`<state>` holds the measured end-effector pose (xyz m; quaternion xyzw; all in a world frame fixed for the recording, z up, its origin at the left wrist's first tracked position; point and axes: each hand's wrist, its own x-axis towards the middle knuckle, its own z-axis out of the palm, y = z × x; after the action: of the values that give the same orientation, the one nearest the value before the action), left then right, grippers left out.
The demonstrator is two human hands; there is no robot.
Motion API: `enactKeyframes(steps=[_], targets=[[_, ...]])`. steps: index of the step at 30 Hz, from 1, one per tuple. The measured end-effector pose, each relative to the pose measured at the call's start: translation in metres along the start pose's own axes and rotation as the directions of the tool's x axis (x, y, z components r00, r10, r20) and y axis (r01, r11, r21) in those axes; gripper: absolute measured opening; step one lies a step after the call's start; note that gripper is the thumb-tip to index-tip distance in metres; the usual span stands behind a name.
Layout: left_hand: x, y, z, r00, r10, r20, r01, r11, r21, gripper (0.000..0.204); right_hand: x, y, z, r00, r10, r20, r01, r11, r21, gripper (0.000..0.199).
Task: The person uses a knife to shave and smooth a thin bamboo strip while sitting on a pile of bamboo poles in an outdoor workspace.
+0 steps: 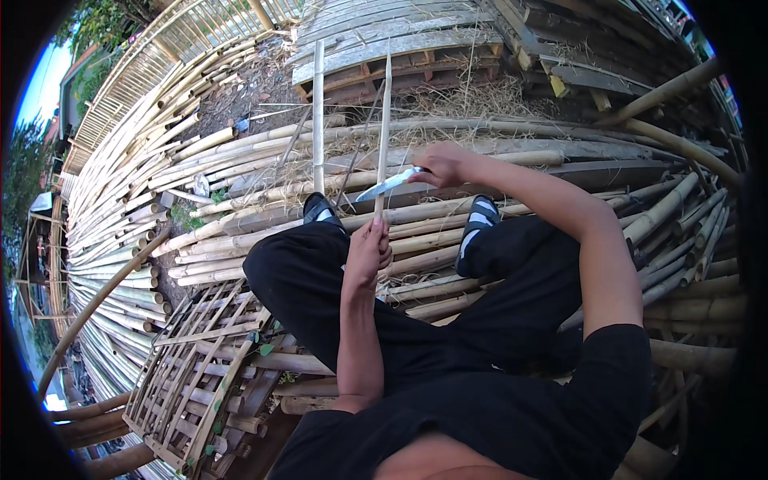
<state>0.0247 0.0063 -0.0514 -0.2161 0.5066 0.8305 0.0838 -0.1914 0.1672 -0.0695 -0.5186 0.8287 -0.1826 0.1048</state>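
Observation:
My left hand (pixel 368 250) is closed around the near end of a long, narrow bamboo strip (pixel 386 112), which points away from me between my feet. In my right hand (pixel 441 166) is the handle of a knife (pixel 388 185). Its broad blade lies across the strip, a little beyond my left hand, and appears to touch it. The knife's handle is mostly hidden by my fingers. A second, wider bamboo strip (pixel 318 120) stands to the left, its lower end by my left foot.
Bamboo poles (pixel 448 210) lie under my feet, with many more piled at left (pixel 120 232). Ahead is a wooden pallet (pixel 400 60) among dry shavings (pixel 488 100). A woven bamboo frame (pixel 192 376) sits at lower left, beside a curved pole (pixel 100 300). Planks are stacked at far right.

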Motion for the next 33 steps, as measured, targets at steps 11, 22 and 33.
enactKeyframes(steps=[11, 22, 33], targets=[[-0.027, 0.009, -0.002, 0.995, 0.026, 0.098, -0.023, 0.999, -0.037, 0.031, -0.074, 0.137, -0.130, 0.464, 0.686, -0.560, -0.627, 0.701, 0.339, 0.068], [-0.018, 0.000, 0.004, 0.996, 0.054, 0.073, -0.052, 0.998, -0.019, 0.023, -0.038, -0.087, -0.030, 0.985, 0.012, 0.174, -0.042, 0.984, 0.172, 0.042], [-0.010, -0.021, -0.005, 0.963, 0.253, -0.097, -0.198, 0.901, 0.386, 0.022, -0.046, -0.101, -0.004, 0.961, 0.024, 0.277, -0.039, 0.998, 0.049, 0.042]])
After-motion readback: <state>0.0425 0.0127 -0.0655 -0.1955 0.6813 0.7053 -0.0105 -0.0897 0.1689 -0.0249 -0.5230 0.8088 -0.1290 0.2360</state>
